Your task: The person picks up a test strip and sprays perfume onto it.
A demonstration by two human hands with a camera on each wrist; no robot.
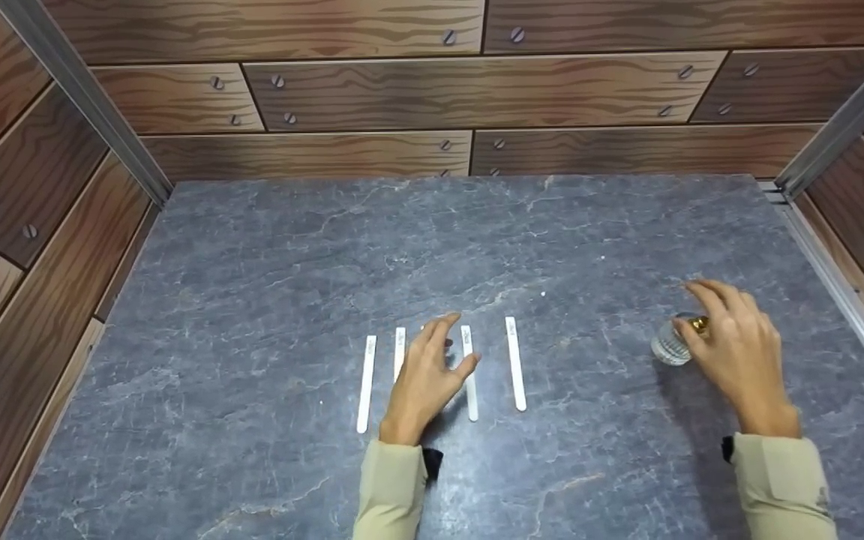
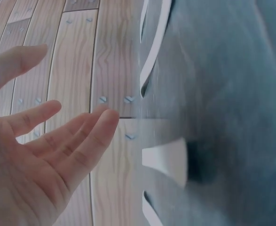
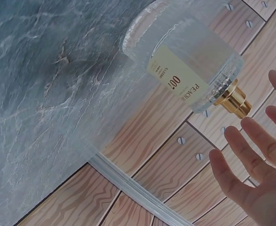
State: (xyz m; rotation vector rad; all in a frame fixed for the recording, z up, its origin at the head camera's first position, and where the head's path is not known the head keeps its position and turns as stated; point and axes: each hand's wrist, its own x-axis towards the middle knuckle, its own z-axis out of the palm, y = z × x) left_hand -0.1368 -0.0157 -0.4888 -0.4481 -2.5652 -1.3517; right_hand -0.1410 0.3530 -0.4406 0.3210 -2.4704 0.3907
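The clear round glass bottle with a gold metal top (image 1: 670,349) stands at three o'clock on the grey marbled tabletop (image 1: 289,262), taking twelve as the far edge. Beyond that edge you face the brown wood-patterned wall (image 1: 372,94), with a silver metal post (image 1: 85,97) at ten o'clock and another at two. Your pale beige sleeves (image 1: 781,472) come in from about five and six.

Your right hand (image 1: 736,356) is open and empty at the bottle's three o'clock side, its loosely bent fingers just beside the gold top; you cannot tell whether any touches. Your left hand (image 1: 424,375) is also open and empty, relaxed above the tabletop near its middle.

Around it lie long, thin white strips (image 1: 516,367): two toward its nine o'clock, two toward three, another mostly hidden behind it. Smallest are white specks (image 1: 543,294) at two o'clock.
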